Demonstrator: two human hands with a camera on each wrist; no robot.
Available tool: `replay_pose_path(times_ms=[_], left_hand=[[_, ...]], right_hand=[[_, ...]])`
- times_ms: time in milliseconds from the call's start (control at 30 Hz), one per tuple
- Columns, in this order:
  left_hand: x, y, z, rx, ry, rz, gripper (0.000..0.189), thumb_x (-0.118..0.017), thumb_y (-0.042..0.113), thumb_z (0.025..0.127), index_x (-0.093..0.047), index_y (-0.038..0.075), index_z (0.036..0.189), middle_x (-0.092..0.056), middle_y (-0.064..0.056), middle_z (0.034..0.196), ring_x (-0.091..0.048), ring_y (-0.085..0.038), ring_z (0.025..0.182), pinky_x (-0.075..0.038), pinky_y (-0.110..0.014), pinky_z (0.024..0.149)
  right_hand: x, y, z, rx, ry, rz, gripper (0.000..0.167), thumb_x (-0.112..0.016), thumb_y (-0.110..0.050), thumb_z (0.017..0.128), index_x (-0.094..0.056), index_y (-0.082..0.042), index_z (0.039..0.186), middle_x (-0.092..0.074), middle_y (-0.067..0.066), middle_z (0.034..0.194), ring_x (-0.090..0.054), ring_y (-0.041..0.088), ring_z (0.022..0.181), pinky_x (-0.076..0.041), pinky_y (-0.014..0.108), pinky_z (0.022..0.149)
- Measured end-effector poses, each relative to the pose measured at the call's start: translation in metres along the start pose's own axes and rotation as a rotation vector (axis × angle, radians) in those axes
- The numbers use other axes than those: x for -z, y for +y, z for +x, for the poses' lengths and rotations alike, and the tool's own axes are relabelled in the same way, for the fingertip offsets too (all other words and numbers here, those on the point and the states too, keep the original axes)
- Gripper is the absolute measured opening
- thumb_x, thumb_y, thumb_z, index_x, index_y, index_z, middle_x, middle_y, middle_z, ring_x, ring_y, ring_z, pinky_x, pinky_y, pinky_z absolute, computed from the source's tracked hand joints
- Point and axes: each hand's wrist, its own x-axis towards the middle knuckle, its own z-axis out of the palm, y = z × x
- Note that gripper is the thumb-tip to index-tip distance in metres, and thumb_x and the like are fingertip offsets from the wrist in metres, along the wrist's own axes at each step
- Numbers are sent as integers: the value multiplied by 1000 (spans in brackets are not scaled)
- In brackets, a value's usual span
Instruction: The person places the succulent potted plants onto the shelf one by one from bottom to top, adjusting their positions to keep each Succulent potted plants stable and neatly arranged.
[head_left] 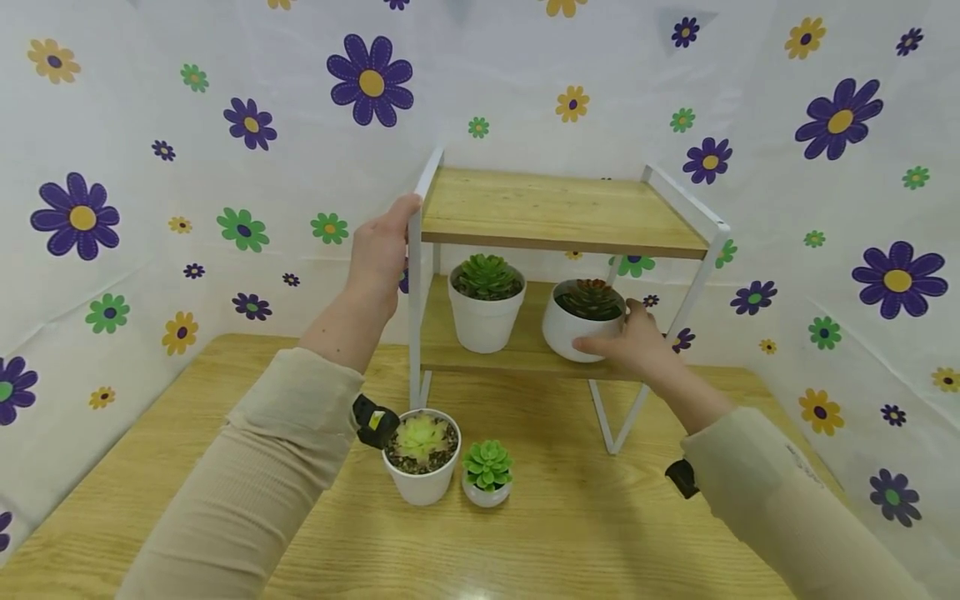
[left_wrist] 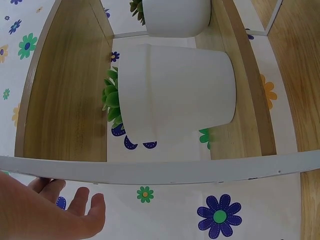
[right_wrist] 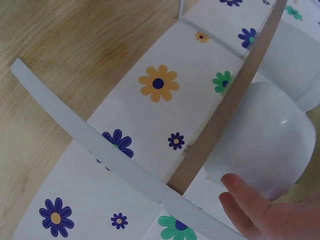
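A two-tier wooden shelf (head_left: 562,212) with a white metal frame stands before me. My left hand (head_left: 381,250) holds the frame's left upright near its top; in the left wrist view some fingers (left_wrist: 95,210) show beside the white bar (left_wrist: 150,171). On the lower tier, my right hand (head_left: 637,337) grips a rounded white pot (head_left: 570,335) from its right side, thumb in front and fingers behind. A dark reddish-green succulent (head_left: 590,298) grows in it. Left of that pot stands a taller white pot (head_left: 486,321) with a green succulent (head_left: 486,277).
On the wooden table (head_left: 570,533), in front of the shelf, sit a white pot (head_left: 422,483) with a pale yellow-green succulent and a small white pot (head_left: 487,496) with a bright green one. Flower-printed white sheets (head_left: 300,150) enclose the back and sides.
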Motion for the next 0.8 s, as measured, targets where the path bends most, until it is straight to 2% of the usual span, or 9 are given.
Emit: replay_pose_path(times_ms=[267, 533, 800], left_hand=[[0, 0, 1, 4, 3, 0, 57, -47, 46, 89, -51, 9, 132, -46, -2, 139, -42, -16, 122, -33, -35, 107], [0, 0, 1, 9, 6, -2, 57, -47, 46, 90, -51, 9, 132, -46, -2, 138, -43, -16, 121, -33, -34, 107], [0, -1, 2, 15, 9, -4, 57, -48, 47, 89, -52, 8, 130, -47, -2, 136, -42, -15, 120, -33, -34, 107]], right_hand=[[-4, 7, -26, 47, -14, 9, 103, -65, -37, 86, 6, 7, 145, -12, 34, 149, -18, 48, 137, -26, 58, 109], [-17, 19, -49, 81, -72, 10, 102, -67, -34, 85, 3, 8, 145, -16, 33, 147, -21, 51, 134, -28, 60, 106], [-39, 34, -57, 117, -106, -3, 104, -73, -35, 79, -5, 9, 144, -24, 34, 144, -26, 52, 132, -31, 59, 104]])
